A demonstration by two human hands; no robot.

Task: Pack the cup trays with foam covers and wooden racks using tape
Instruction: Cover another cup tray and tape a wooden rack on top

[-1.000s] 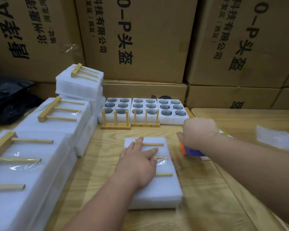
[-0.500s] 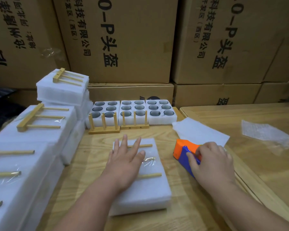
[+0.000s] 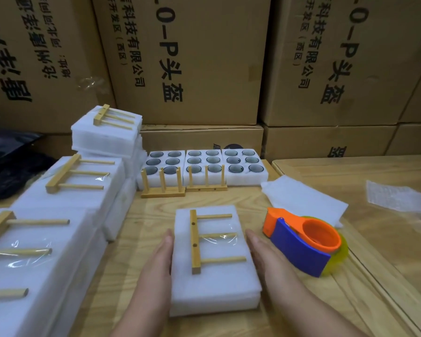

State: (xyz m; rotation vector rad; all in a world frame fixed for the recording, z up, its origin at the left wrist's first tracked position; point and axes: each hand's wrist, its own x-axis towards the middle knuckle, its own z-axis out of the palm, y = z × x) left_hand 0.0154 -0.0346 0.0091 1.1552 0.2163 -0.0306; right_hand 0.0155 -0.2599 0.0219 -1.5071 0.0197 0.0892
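Stacked cardboard boxes (image 3: 190, 64) behind — black bag (image 3: 7, 161) left.

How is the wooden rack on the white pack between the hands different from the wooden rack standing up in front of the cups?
The rack between the hands lies flat on its foam pack, pegs pointing sideways; the standing rack sits on the table, pegs pointing up. The flat one has clear tape across its middle peg; the standing one shows no tape. Both are light wood with three pegs.

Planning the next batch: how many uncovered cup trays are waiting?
3, side by side at the table's back edge: left tray, middle tray, right tray. More may hide behind the foam stacks.
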